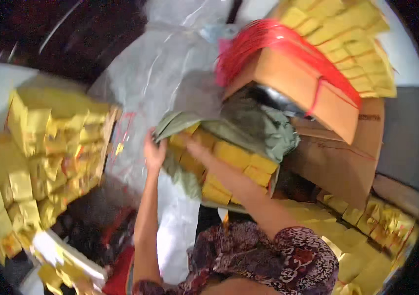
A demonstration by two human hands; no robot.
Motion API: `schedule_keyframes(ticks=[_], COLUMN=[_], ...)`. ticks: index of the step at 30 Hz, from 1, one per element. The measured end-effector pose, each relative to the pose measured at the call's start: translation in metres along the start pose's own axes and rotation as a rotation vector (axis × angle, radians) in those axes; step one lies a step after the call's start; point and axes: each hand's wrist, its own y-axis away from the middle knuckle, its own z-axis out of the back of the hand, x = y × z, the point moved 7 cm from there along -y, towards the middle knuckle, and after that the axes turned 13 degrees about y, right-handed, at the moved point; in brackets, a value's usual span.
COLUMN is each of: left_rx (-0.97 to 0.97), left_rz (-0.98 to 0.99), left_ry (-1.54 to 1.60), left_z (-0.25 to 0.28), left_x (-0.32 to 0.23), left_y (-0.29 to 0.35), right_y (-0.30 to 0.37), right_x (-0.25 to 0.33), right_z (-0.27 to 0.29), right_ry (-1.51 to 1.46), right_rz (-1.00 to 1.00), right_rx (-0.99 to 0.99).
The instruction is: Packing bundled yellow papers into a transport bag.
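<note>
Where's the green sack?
In the head view, the green sack is near the middle, around some yellow packets, with the left hand at its left edge and red string to its upper right.

The right hand (194, 147) is blurred; the green sack (182, 124) partly hides yellow packets (231, 155).

This place is looking like a storeroom or a packing workshop; which one, I cannot say surely. Many yellow packets (52, 157) are standing in piles at nine o'clock, and others are lying at two and four o'clock. In the middle, a green sack (280, 132) is holding similar packets. Red cord (278, 34) is lying along a cardboard box (288, 73) at two o'clock, and grey plastic sheeting (160, 59) is spreading at eleven o'clock.
</note>
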Motion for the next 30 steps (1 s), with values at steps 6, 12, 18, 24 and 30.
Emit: schedule_keyframes(ticks=[6, 12, 18, 24, 30], left_rx=[-0.197, -0.198, 0.029, 0.289, 0.210], left_rz=[-0.187, -0.138, 0.094, 0.093, 0.033], left_ry=[-0.374, -0.222, 0.095, 0.168, 0.160], left_z=[0.025, 0.017, -0.057, -0.142, -0.146], left_x=[-0.064, -0.084, -0.076, -0.140, -0.161], left_y=[0.044, 0.107, 0.188, 0.235, 0.228], right_y=[0.039, 0.116, 0.204, 0.259, 0.268], right_x=[0.044, 0.101, 0.345, 0.602, 0.690], right_z=[-0.024, 0.043, 0.232, 0.360, 0.370], right_ry=[0.081, 0.268, 0.650, 0.676, 0.275], right_rz=[0.133, 0.098, 0.639, 0.746, 0.337], right_rx=[-0.075, -0.015, -0.789, -1.200, -1.152])
